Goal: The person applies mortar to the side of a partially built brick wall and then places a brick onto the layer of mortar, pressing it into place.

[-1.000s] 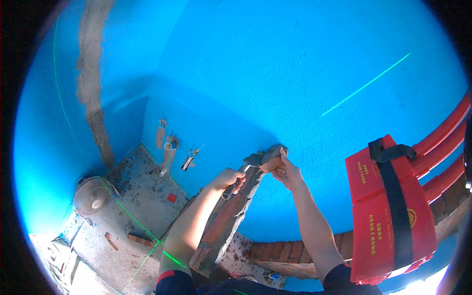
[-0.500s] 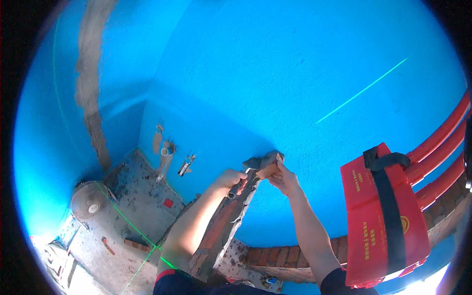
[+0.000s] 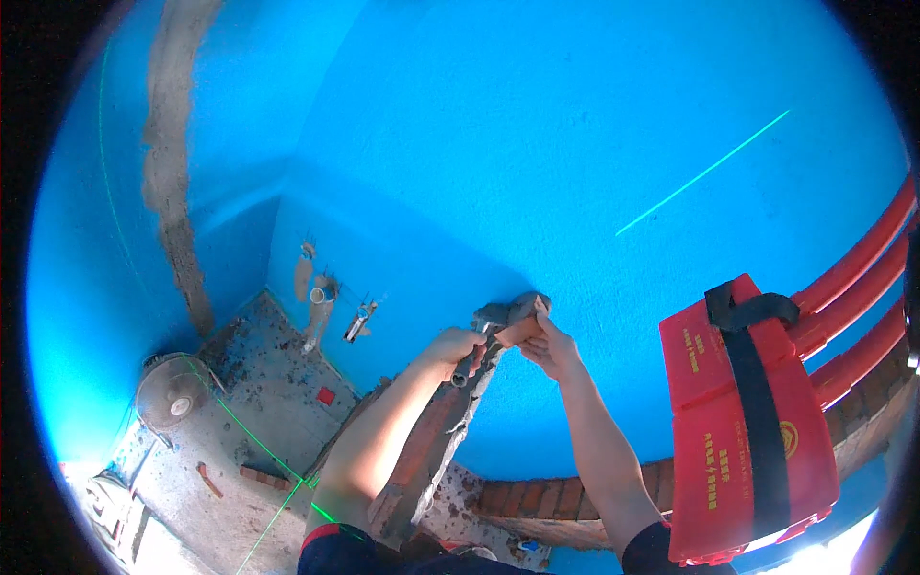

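My left hand (image 3: 454,351) is closed round the handle of a trowel (image 3: 461,377), whose end pokes out below my fist. The trowel's blade is mostly hidden by grey mortar (image 3: 491,314). Close by on the right, my right hand (image 3: 550,347) grips a piece of orange-brown brick (image 3: 518,332), with my thumb along its upper side. More grey mortar lies against the brick piece's far side. Both hands are above the far end of a low brick wall (image 3: 436,446), whose edge is coated with rough mortar, beside the blue wall (image 3: 575,192).
Red pipes (image 3: 858,278) and a red box-shaped cover with a black strap (image 3: 757,450) stand at the right. A brick ledge (image 3: 565,500) runs along the wall's foot. On the littered floor (image 3: 249,383) are a round fan (image 3: 177,398) and loose bricks (image 3: 263,478). White pipe stubs (image 3: 319,295) project from the wall.
The brick piece and my right hand have turned slightly, and the mortar beside them has shifted a little. My left hand has moved slightly to the right with the trowel.
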{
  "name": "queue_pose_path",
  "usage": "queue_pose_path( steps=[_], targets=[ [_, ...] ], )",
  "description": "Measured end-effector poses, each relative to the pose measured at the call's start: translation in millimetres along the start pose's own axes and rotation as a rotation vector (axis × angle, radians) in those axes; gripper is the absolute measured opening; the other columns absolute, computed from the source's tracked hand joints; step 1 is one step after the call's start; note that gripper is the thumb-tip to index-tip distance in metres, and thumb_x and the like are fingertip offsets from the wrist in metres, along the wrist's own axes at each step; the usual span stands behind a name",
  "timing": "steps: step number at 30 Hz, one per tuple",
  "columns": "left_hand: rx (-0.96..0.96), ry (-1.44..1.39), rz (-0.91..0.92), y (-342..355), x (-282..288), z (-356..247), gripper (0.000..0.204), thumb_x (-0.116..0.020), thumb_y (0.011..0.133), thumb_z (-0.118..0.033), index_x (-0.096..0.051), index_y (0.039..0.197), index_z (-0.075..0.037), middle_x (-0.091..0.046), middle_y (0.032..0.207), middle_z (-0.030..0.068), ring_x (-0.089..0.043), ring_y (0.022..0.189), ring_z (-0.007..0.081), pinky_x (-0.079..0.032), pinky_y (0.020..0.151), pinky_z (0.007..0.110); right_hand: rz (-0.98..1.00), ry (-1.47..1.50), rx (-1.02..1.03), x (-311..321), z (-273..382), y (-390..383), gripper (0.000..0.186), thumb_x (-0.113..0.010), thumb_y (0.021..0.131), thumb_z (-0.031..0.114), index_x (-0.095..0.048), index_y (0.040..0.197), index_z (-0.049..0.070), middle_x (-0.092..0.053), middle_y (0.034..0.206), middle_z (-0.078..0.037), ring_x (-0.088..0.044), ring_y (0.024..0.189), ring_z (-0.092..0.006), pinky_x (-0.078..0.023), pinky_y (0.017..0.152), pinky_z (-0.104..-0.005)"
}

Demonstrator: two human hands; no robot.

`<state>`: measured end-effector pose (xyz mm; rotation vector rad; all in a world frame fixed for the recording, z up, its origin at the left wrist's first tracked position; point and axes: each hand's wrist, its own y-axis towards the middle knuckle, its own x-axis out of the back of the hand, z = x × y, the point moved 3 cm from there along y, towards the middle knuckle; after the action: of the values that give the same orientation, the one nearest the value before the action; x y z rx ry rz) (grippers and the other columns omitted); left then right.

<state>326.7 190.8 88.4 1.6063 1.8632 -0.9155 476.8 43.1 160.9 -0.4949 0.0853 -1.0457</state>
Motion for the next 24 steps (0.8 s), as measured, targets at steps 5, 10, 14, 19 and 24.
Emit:
queue_pose_path(
  steps=[5,10,14,19,24],
  targets=[
    [-0.026,-0.001,0.047,2.1,3.8,1.7,0.03,-0.049,0.092,-0.015,-0.055,0.068,0.002,-0.055,0.054,0.0119,-0.049,0.041,0.0205,-0.037,0.038,0.034,-0.004,-0.026,0.016,-6.9,0.8,-5.1,0.08,-0.064,0.083,0.049,-0.037,0.129,-0.011,-0.047,0.122,-0.022,-0.052,0.11,-0.0307,-0.047,0.092,-0.0388],
    [-0.018,0.022,0.059,1.8,-4.8,-3.3,0.035,-0.048,0.093,-0.016,-0.056,0.064,0.001,-0.054,0.053,0.0116,-0.048,0.04,0.0208,-0.037,0.039,0.034,-0.014,-0.032,0.025,0.9,-0.3,0.3,0.082,-0.063,0.084,0.049,-0.033,0.132,-0.011,-0.045,0.125,-0.024,-0.05,0.115,-0.0328,-0.045,0.095,-0.0403],
    [-0.023,0.038,0.04,-2.1,-7.6,-5.1,0.036,-0.048,0.093,-0.017,-0.055,0.063,0.001,-0.055,0.054,0.0116,-0.048,0.04,0.0209,-0.037,0.039,0.034,-0.013,-0.032,0.033,0.8,-1.5,0.8,0.078,-0.063,0.084,0.05,-0.038,0.129,-0.009,-0.048,0.122,-0.021,-0.053,0.109,-0.0304,-0.046,0.092,-0.0396],
    [-0.092,0.102,0.084,-5.2,-6.4,-10.3,0.03,-0.052,0.092,-0.017,-0.057,0.069,0.003,-0.056,0.057,0.0111,-0.05,0.04,0.0219,-0.037,0.038,0.035,0.002,-0.035,0.032,-3.5,0.3,-2.6,0.073,-0.062,0.084,0.05,-0.043,0.126,-0.006,-0.05,0.12,-0.019,-0.055,0.104,-0.0279,-0.047,0.088,-0.0377],
    [-0.02,0.014,0.086,1.3,-12.5,-15.3,0.025,-0.055,0.091,-0.02,-0.057,0.078,0.002,-0.056,0.06,0.0096,-0.05,0.039,0.0202,-0.038,0.037,0.034,-0.033,-0.035,0.053,-1.2,-1.0,-2.4,0.08,-0.063,0.083,0.053,-0.04,0.129,-0.008,-0.049,0.121,-0.02,-0.054,0.106,-0.0281,-0.047,0.089,-0.0371]
  ],
)
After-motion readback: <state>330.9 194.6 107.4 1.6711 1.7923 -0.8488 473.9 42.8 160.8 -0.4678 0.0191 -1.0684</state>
